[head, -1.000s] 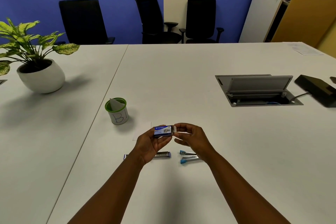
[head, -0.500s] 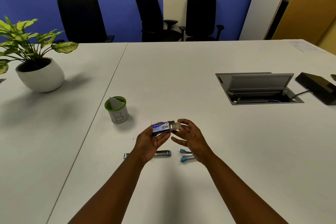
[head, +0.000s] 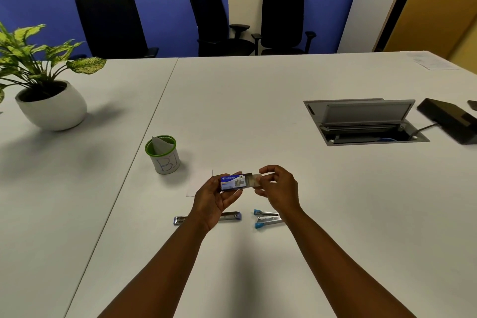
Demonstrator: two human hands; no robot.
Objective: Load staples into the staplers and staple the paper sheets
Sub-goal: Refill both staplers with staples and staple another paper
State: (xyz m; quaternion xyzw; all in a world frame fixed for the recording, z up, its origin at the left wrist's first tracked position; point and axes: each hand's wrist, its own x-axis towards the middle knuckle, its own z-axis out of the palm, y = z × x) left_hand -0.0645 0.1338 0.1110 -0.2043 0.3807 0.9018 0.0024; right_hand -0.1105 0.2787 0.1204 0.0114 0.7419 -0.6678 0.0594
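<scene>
Head view shows the task at an early stage: neither stapler looks loaded, and no stapling has begun. Left hand (head: pixel 215 197) holds the staple box (head: pixel 231 182) with its grip curled round the blue sleeve, raised above the worktop (head: pixel 335 214). Right hand (head: pixel 277 187) pinches the tray (head: pixel 253 179), which stands partly drawn out of the sleeve's right end; whether staples lie in it is too small to tell. Nearer the person than the box, a long stapler (head: pixel 229 216) lies flat, partly hidden by the left wrist, and a blue-tipped stapler (head: pixel 267 219) lies just right of it, seemingly hinged open. Beyond the box a faint paper sheet (head: pixel 200 183) lies on the worktop. Left of the box stands a green-rimmed cup (head: pixel 164 156) marked "B1", holding a folded scrap of paper. Left to do: take out staples, fill both staplers, staple the sheets.
</scene>
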